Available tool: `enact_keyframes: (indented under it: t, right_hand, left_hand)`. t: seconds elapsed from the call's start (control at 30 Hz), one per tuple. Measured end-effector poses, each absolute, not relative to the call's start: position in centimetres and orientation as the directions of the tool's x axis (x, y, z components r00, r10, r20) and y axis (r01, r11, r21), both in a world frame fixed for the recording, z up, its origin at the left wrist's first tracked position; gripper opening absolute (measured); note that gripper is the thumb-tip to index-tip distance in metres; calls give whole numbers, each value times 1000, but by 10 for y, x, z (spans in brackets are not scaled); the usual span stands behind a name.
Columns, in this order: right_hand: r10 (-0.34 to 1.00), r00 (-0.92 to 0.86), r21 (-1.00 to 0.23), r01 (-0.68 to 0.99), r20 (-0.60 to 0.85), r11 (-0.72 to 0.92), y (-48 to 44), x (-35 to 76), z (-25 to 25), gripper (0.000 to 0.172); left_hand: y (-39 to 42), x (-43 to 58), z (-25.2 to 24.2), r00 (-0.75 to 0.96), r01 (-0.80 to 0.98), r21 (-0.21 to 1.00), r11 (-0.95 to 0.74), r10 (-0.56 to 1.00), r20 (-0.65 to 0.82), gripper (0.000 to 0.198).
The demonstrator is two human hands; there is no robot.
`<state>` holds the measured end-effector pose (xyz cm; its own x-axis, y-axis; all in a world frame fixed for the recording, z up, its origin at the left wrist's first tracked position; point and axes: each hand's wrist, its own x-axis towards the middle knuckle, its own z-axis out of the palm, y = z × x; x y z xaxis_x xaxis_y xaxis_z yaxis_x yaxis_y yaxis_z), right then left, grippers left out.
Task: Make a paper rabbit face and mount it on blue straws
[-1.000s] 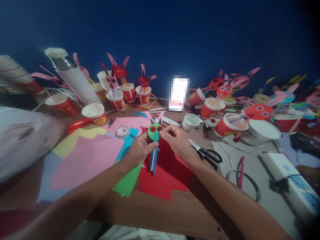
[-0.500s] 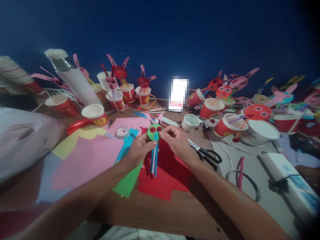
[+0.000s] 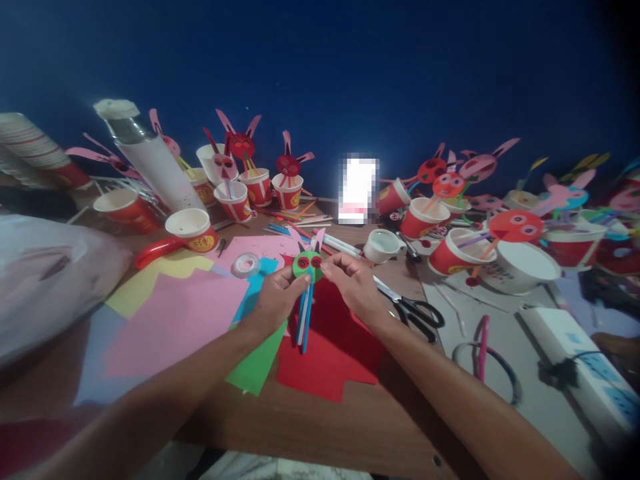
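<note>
A green paper rabbit face (image 3: 307, 267) with pink ears, red eyes and a blue piece in its middle is upright above the red paper (image 3: 320, 367). Blue and white sticks (image 3: 304, 320) hang down from it. My left hand (image 3: 279, 293) pinches the face's left edge between thumb and fingers. At its right edge, my right hand (image 3: 350, 280) has thumb and fingertips pressed together beside the red eye; whatever they grip is too small to make out.
Black-handled scissors (image 3: 415, 310) lie right of my right hand. Tape (image 3: 246, 265) rests on pink paper. Paper cups (image 3: 233, 200) with rabbit faces stand behind, a white cup (image 3: 383, 245) nearer. A power strip (image 3: 575, 360) is at right, a plastic bag (image 3: 55, 280) at left.
The green face has shifted slightly left and its sticks now slant more. My right fingertips have moved from on the face to its right edge.
</note>
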<state>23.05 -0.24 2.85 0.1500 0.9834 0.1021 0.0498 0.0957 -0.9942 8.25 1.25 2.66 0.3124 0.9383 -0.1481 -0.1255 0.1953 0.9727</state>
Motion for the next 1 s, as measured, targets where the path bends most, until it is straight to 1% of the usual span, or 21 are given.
enact_keyframes:
  t: [0.13, 0.23, 0.33, 0.43, 0.67, 0.87, 1.0]
  right_hand:
    - [986, 114, -990, -47, 124, 130, 0, 233, 30, 23]
    - [996, 26, -994, -76, 81, 83, 1, 234, 31, 26]
    - [1000, 3, -989, -144, 17, 17, 2, 232, 32, 26]
    - [1000, 14, -980, -197, -5, -2, 1, 230, 34, 24]
    - [997, 66, -971, -236, 28, 43, 0, 229, 37, 14]
    - [996, 83, -975, -219, 28, 46, 0, 229, 36, 12]
    - [999, 33, -967, -254, 29, 37, 1, 228, 36, 12]
  left_hand:
    - [12, 81, 28, 306, -36, 986, 164, 941, -145, 21]
    - [10, 80, 29, 301, -4, 991, 135, 945, -128, 15]
    - [8, 81, 31, 327, 7, 993, 116, 938, -112, 16]
    - [6, 83, 31, 356, 7, 993, 114, 928, -109, 21]
    - [6, 83, 29, 379, 1, 990, 144, 916, -134, 28]
    - [6, 83, 25, 385, 0, 988, 153, 912, -142, 22]
    - [7, 82, 20, 384, -4, 991, 135, 915, -123, 20]
